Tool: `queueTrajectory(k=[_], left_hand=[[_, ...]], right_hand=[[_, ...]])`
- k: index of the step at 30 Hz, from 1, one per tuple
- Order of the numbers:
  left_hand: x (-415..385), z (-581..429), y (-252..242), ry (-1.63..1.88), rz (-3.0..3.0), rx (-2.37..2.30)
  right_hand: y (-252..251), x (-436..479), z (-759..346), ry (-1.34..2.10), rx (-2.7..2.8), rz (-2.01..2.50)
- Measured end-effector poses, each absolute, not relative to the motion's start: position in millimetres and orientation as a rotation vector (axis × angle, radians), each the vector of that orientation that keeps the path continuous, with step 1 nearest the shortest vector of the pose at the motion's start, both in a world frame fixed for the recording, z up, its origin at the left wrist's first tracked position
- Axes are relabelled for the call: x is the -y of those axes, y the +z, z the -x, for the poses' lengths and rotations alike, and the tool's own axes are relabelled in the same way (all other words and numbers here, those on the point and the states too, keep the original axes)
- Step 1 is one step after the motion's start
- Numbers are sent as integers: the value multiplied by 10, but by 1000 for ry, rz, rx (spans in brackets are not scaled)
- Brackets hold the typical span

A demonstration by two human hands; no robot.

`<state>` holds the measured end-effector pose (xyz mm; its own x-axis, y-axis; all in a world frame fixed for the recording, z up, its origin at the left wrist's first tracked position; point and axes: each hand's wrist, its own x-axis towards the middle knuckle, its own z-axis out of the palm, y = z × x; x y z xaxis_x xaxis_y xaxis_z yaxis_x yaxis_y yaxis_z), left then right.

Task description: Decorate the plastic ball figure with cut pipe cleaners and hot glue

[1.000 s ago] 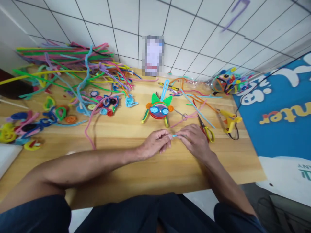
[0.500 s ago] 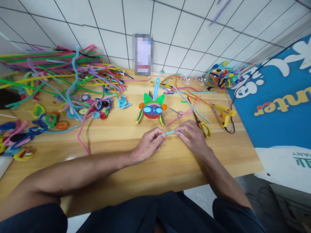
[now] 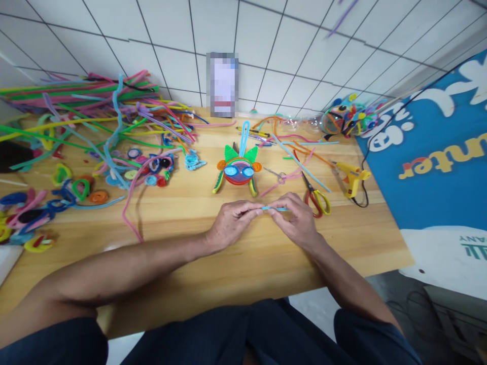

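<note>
A short light-blue pipe cleaner (image 3: 281,209) is stretched between my two hands above the tabletop. My left hand (image 3: 234,223) pinches one end between thumb and forefinger. Close beside it, my right hand (image 3: 294,218) has thumb and fingers closed on the same piece. Just beyond my hands stands a figure (image 3: 239,172) made of coiled pipe cleaners, with green pointed ears, blue oval eyes, orange coils at the sides and a tall blue loop on top. Scissors (image 3: 315,196) with red and yellow handles lie right of my right hand.
Loose pipe cleaners (image 3: 114,106) heap up at the left, with coiled shapes (image 3: 79,187) in front. A yellow glue gun (image 3: 352,178) rests at the right by a blue board (image 3: 437,167). A blurred phone (image 3: 222,86) leans on the tiled wall. Small scissors (image 3: 280,177) lie near the figure.
My right hand has slid left along the light-blue pipe cleaner, closer to my left hand. The left fingers have straightened somewhat. The figure stays where it was.
</note>
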<state>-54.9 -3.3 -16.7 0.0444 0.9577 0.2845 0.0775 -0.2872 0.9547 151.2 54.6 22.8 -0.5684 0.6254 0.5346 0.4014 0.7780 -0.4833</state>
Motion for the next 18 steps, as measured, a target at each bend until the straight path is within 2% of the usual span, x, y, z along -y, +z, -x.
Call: queueTrajectory(k=[18], left_hand=[[45,566,-98,1354,-1595,-1186]], right_hand=[[222,-499,-1503,441,2221,753]])
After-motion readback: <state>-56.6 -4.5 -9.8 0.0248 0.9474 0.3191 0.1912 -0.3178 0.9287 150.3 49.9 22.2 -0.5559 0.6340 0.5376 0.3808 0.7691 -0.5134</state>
